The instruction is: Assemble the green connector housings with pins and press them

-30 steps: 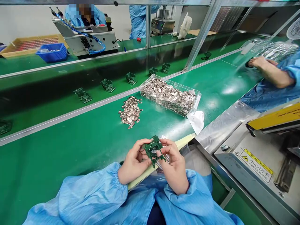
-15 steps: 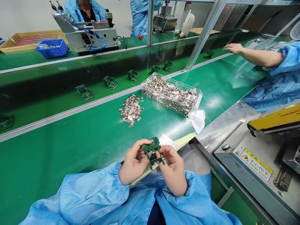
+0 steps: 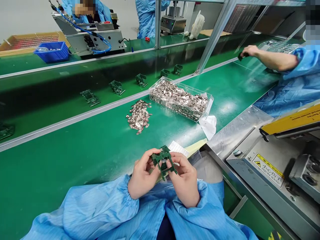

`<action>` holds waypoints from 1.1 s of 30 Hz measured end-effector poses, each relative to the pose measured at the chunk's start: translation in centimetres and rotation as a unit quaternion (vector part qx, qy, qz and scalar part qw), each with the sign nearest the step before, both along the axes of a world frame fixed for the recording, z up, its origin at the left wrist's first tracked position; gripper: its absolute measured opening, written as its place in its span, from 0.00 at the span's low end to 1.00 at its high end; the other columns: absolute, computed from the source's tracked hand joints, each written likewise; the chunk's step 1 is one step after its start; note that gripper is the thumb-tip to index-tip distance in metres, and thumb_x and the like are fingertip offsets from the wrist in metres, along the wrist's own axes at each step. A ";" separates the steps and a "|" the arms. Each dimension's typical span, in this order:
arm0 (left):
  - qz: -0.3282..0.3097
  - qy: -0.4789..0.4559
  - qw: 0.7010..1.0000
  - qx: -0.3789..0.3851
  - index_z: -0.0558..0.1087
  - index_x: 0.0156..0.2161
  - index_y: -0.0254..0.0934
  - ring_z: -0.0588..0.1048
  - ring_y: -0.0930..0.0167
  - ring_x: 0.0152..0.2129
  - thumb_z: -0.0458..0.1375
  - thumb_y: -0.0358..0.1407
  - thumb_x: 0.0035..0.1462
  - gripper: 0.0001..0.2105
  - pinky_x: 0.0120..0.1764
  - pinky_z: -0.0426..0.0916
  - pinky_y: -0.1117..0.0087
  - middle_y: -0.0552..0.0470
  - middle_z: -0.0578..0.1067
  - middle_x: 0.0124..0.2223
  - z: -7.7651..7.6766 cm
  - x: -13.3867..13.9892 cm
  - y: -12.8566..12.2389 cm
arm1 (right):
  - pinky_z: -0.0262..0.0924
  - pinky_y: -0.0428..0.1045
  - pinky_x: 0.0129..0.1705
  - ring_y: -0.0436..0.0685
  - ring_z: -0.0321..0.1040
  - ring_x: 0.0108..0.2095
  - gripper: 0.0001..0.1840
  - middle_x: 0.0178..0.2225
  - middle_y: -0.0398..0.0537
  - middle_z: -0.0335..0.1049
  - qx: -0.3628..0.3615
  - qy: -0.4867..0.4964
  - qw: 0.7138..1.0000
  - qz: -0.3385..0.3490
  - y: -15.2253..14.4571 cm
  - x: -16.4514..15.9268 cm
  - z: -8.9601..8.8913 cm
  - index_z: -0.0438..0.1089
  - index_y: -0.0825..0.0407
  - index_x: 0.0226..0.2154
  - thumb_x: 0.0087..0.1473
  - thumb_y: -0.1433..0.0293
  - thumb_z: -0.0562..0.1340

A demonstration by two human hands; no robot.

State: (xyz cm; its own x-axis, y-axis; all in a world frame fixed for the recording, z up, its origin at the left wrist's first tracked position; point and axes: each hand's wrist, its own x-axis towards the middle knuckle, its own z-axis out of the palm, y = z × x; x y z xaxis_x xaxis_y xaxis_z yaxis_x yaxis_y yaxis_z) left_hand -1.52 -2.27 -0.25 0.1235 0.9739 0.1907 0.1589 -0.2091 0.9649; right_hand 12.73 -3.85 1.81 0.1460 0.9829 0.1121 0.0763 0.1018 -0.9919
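A: What's new at the counter (image 3: 75,153)?

B: The left hand (image 3: 142,176) and right hand (image 3: 186,180) both grip 1 green frame (image 3: 165,155) over the near edge. The left thumb (image 3: 155,172) now sits further in, so 2 thumbs are at the opening; I'd judge they work the same spot.

A: And the containers?

B: First a loose heap (image 3: 138,118) of metal pieces, midway to the far edge. Right of it, a clear box (image 3: 211,105) holds many more, with a white tissue (image 3: 208,127) by its near right corner.

A: Past the far edge?

B: Beyond the rail (image 3: 85,114) stand 6 similar frames (image 3: 90,97), 1 cut off at the left. A co-worker's hand (image 3: 250,50) now holds a dark piece (image 3: 241,56), probably the frame gone from there. Farther, a blue bin (image 3: 55,55) holds things too small to tell, and a tan tray (image 3: 63,39) holds reddish rows.
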 end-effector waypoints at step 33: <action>-0.017 -0.067 0.997 -0.040 0.69 0.44 0.37 0.76 0.74 0.29 0.61 0.26 0.49 0.15 0.29 0.70 0.78 0.51 0.77 0.38 2.0 2.3 -2.6 | 0.62 0.44 0.27 0.50 0.63 0.26 0.13 0.26 0.40 0.67 -0.040 0.276 0.958 -0.071 -2.7 -0.1 -0.5 0.63 0.50 0.23 0.41 0.72 0.70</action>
State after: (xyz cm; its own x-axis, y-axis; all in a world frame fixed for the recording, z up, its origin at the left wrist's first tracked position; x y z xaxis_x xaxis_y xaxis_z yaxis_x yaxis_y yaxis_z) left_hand 0.81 -4.90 1.74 0.1347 0.9825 0.1290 0.0219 -0.1331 0.9909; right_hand 12.59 -6.56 1.31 0.2930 0.9513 -0.0961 -0.4542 0.0501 -0.8895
